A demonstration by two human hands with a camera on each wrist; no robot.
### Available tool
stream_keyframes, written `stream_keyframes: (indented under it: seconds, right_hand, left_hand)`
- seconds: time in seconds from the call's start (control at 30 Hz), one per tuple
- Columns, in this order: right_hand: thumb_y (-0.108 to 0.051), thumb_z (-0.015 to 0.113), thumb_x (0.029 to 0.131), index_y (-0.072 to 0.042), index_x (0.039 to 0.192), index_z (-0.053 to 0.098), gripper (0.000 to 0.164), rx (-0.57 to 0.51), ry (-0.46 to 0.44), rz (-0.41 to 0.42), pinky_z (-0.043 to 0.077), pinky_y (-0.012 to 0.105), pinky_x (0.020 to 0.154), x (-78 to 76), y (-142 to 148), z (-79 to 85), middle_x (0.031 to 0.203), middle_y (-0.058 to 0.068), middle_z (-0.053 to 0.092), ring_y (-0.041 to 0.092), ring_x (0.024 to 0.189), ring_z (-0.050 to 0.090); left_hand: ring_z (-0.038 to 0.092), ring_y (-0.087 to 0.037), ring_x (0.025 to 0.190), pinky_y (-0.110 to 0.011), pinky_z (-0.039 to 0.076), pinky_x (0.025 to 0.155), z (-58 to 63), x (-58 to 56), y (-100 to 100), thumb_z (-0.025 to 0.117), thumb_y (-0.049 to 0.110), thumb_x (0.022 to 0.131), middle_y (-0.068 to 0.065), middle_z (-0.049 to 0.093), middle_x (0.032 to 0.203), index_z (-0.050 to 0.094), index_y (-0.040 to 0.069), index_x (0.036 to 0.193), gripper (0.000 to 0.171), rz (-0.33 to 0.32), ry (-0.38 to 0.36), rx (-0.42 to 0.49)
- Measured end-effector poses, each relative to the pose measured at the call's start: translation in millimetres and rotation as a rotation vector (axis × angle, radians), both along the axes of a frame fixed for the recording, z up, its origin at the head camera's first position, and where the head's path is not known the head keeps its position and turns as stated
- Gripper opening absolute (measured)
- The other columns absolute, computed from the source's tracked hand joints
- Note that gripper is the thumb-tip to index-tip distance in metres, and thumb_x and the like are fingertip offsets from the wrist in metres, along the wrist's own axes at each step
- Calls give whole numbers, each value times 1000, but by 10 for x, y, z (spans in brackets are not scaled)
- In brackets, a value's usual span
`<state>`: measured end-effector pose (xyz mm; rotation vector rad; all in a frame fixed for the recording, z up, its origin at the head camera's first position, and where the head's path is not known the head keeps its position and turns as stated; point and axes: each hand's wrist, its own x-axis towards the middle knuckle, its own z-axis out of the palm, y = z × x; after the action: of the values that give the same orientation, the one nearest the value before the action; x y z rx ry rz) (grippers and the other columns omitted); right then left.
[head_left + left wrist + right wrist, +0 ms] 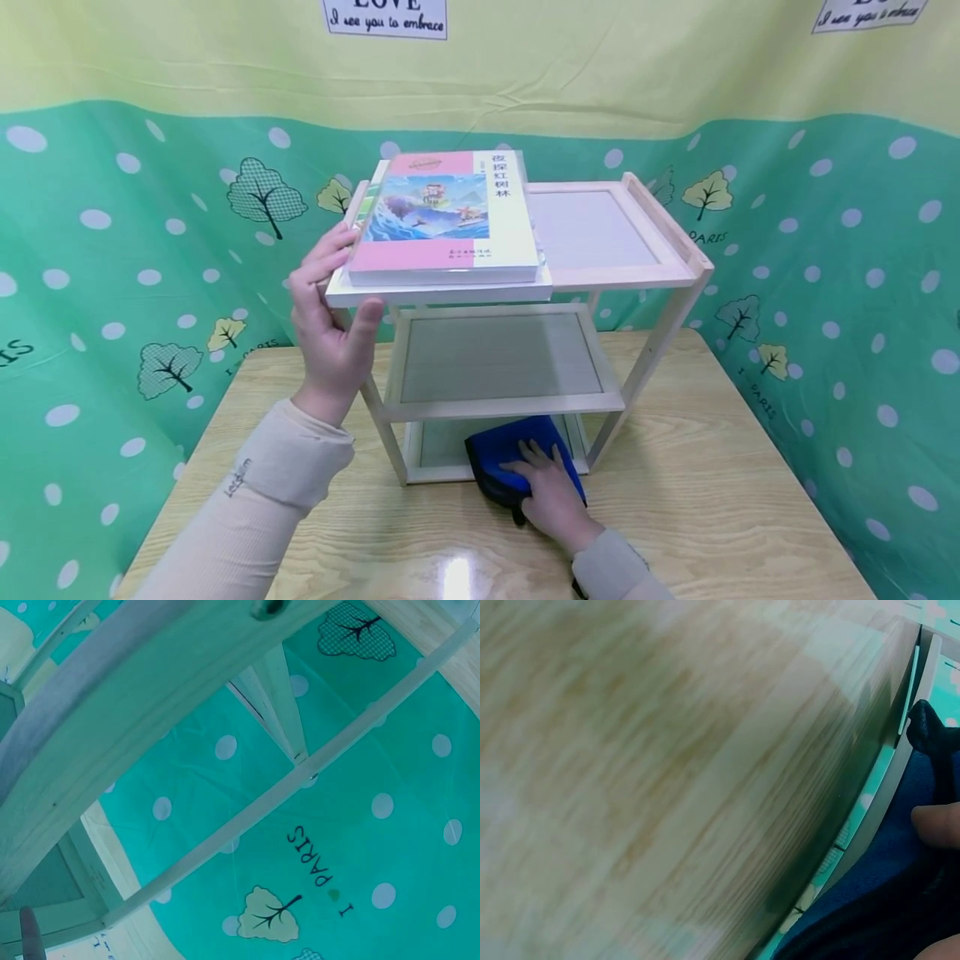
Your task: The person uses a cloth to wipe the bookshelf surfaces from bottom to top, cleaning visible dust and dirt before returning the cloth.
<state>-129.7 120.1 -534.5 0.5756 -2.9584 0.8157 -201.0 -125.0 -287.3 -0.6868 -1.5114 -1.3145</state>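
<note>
A three-tier wooden shelf (502,410) stands on the table. Two stacked books lie on the left of its top tier: a pink-and-white book (435,254) above a white-edged book (450,295). My left hand (330,308) grips the top tier's left front corner, fingers over the outer side, thumb at the front below the books. The left wrist view shows the shelf's side rail (150,735) close up. At the bottom tier, my right hand (551,496) holds a blue zippered case (495,446) with black trim, fingers spread over its top. Its back part lies within the bottom tier.
The wood-grain table (690,500) extends around the shelf. A green and yellow patterned curtain (825,250) hangs behind and on both sides. The shelf's right leg (652,358) rises close to the case. The middle tier (502,354) overhangs the right hand's area.
</note>
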Motion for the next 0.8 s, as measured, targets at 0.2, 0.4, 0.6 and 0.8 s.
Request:
stream_keyframes:
  seconds: [0.2, 0.4, 0.6, 0.8]
  right_hand:
    - [14, 59, 66, -12, 122, 70, 62, -4, 1, 5, 23, 74, 112, -7, -16, -7, 142, 29, 51, 49, 136, 43]
    - [13, 60, 66, -12, 122, 70, 61, -3, 5, 11, 24, 74, 112, -3, -46, 3, 142, 28, 51, 49, 136, 44]
    - [12, 60, 67, -12, 121, 70, 60, 0, 2, 19, 24, 74, 112, 5, -73, 12, 142, 28, 51, 49, 136, 43]
    - [11, 60, 68, -13, 122, 70, 60, 5, 0, 26, 24, 74, 112, -10, -109, 19, 143, 27, 51, 48, 136, 43]
  left_hand:
    - [47, -37, 135, -44, 44, 113, 0, 3, 2, 62, 68, 85, -31, 56, 127, 40, -15, 109, 90, 2, 3, 4]
    - [48, -36, 135, -44, 43, 114, -3, 6, 2, 62, 68, 85, -31, 56, 126, 40, -15, 110, 90, 6, 1, 4]
    - [47, -36, 135, -45, 43, 114, -5, 8, 2, 62, 68, 85, -31, 56, 126, 40, -15, 110, 90, 4, 0, 1]
    - [47, -36, 135, -46, 42, 114, 1, 3, 2, 62, 68, 85, -31, 56, 126, 41, -15, 110, 90, 7, 1, 0]
